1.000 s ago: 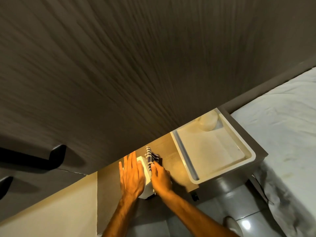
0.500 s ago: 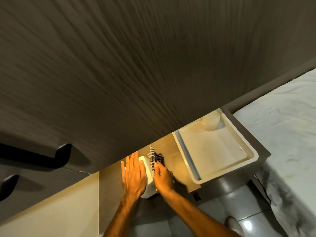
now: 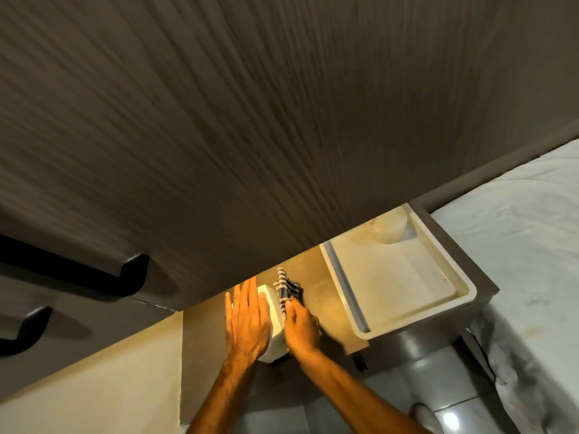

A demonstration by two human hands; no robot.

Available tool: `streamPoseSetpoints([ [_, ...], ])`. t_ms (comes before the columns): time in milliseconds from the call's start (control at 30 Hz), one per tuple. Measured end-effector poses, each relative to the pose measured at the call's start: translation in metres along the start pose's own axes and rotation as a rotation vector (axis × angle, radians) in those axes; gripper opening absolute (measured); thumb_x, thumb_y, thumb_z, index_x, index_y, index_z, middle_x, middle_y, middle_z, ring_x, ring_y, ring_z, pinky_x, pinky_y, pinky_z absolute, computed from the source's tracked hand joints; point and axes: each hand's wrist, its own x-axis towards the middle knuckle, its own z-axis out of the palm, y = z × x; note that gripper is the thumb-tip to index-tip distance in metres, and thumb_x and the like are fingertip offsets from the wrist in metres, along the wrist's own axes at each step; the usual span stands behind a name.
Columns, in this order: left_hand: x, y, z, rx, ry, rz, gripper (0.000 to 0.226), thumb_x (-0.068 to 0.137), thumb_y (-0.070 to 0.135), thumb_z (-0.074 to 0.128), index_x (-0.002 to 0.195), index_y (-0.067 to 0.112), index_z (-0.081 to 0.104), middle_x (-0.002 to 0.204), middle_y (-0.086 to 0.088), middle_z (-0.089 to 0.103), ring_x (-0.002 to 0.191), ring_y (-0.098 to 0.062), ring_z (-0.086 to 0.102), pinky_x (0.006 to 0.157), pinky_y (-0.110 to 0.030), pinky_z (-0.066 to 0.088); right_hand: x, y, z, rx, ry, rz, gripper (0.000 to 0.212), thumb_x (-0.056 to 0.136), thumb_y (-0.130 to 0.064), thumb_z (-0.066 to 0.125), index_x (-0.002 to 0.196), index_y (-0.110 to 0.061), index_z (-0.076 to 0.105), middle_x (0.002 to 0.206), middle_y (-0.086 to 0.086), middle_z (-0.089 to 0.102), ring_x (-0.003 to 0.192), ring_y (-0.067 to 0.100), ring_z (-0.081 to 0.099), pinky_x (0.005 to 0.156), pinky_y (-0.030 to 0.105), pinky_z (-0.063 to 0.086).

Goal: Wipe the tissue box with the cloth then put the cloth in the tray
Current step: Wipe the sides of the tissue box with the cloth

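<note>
A white tissue box (image 3: pixel 273 311) stands on a small wooden bedside table (image 3: pixel 326 296), mostly covered by my hands. My left hand (image 3: pixel 247 321) lies flat on the box's top with fingers stretched out. My right hand (image 3: pixel 301 327) presses a dark blue and white striped cloth (image 3: pixel 284 285) against the box's right side; the cloth sticks out past my fingertips. A white rectangular tray (image 3: pixel 404 321) sits to the right on the same table, a hand's width from the cloth.
A round pale container (image 3: pixel 388 228) stands in the tray's far corner. A dark wood-grain panel (image 3: pixel 250 120) overhangs the table. Black handles (image 3: pixel 94 274) show at left. A white bed (image 3: pixel 517 245) lies right; grey floor tiles (image 3: pixel 438 371) below.
My right hand with the cloth has slid slightly along the box's right side. My left hand stays flat on top. The view has shifted a little.
</note>
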Motion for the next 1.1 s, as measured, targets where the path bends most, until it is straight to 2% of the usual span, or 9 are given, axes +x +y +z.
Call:
streamPoseSetpoints([
  [167,-0.002,0.0,-0.001,-0.019,0.022,0.058,0.086,0.094,0.067,-0.009,0.154,0.016,0.024,0.161,-0.008,0.029,0.148,-0.015,0.006,0.123,-0.048,0.002,0.015,-0.033,0.01,0.015,-0.022,-0.103,0.038,0.105,-0.035,0.035,0.126,-0.022,0.063,0.121,0.006,0.069,0.115,0.021,0.063,0.088,0.03,0.043],
  [300,0.0,-0.002,-0.001,-0.032,-0.007,0.0,0.079,0.094,0.063,-0.004,0.156,0.018,0.018,0.164,-0.003,0.023,0.149,-0.008,0.0,0.125,-0.044,-0.003,0.036,-0.035,0.004,0.018,-0.043,0.041,0.037,0.105,-0.03,0.034,0.115,-0.015,0.067,0.118,0.011,0.069,0.114,0.025,0.062,0.093,0.034,0.042],
  [367,0.0,-0.003,-0.002,-0.009,-0.013,0.001,0.08,0.094,0.062,-0.005,0.156,0.018,0.018,0.164,-0.003,0.023,0.15,-0.011,0.003,0.125,-0.044,-0.002,0.031,-0.024,0.0,-0.018,-0.037,0.083,0.037,0.105,-0.03,0.033,0.114,-0.015,0.066,0.117,0.011,0.068,0.114,0.026,0.062,0.099,0.039,0.046],
  [533,-0.001,0.001,-0.005,-0.017,-0.007,0.028,0.078,0.096,0.06,-0.003,0.155,0.016,0.021,0.163,-0.006,0.026,0.151,-0.017,0.008,0.125,-0.048,0.002,-0.003,-0.014,0.006,0.006,0.006,-0.002,0.039,0.105,-0.038,0.034,0.132,-0.025,0.059,0.129,0.008,0.065,0.12,0.024,0.059,0.104,0.043,0.049],
  [600,-0.003,0.003,-0.008,-0.03,-0.003,0.058,0.086,0.093,0.066,-0.008,0.155,0.015,0.022,0.163,-0.006,0.025,0.15,-0.014,0.005,0.124,-0.046,0.0,0.004,-0.029,0.007,0.022,-0.01,-0.043,0.04,0.105,-0.038,0.033,0.131,-0.024,0.06,0.128,0.008,0.066,0.121,0.025,0.059,0.103,0.043,0.047],
  [733,-0.003,0.01,-0.013,-0.041,-0.018,0.002,0.066,0.099,0.047,0.01,0.155,0.016,0.021,0.163,-0.004,0.024,0.152,-0.015,0.007,0.126,-0.047,0.001,0.026,-0.041,0.002,0.044,-0.056,0.022,0.04,0.106,-0.032,0.032,0.122,-0.016,0.065,0.122,0.013,0.068,0.116,0.027,0.061,0.103,0.042,0.046],
  [833,-0.003,0.011,-0.015,-0.013,-0.037,0.004,0.063,0.099,0.042,0.015,0.155,0.016,0.021,0.163,-0.004,0.024,0.152,-0.018,0.011,0.126,-0.047,0.002,0.026,-0.024,-0.001,-0.002,-0.034,0.107,0.04,0.106,-0.033,0.031,0.121,-0.016,0.064,0.123,0.013,0.067,0.116,0.026,0.059,0.104,0.041,0.044],
  [967,-0.003,0.009,-0.015,-0.01,-0.029,0.032,0.066,0.099,0.047,0.007,0.155,0.016,0.021,0.163,-0.005,0.025,0.152,-0.019,0.011,0.126,-0.049,0.004,-0.005,-0.008,0.005,0.02,-0.001,0.019,0.04,0.105,-0.037,0.033,0.134,-0.023,0.057,0.129,0.01,0.064,0.12,0.024,0.059,0.101,0.04,0.049],
  [1100,-0.005,0.008,-0.015,-0.008,-0.004,0.105,0.088,0.093,0.065,-0.009,0.154,0.011,0.025,0.161,-0.01,0.029,0.149,-0.018,0.009,0.124,-0.05,0.005,0.007,-0.029,0.006,0.012,-0.026,-0.046,0.041,0.106,-0.036,0.032,0.136,-0.023,0.056,0.132,0.009,0.063,0.125,0.027,0.056,0.108,0.046,0.044],
])
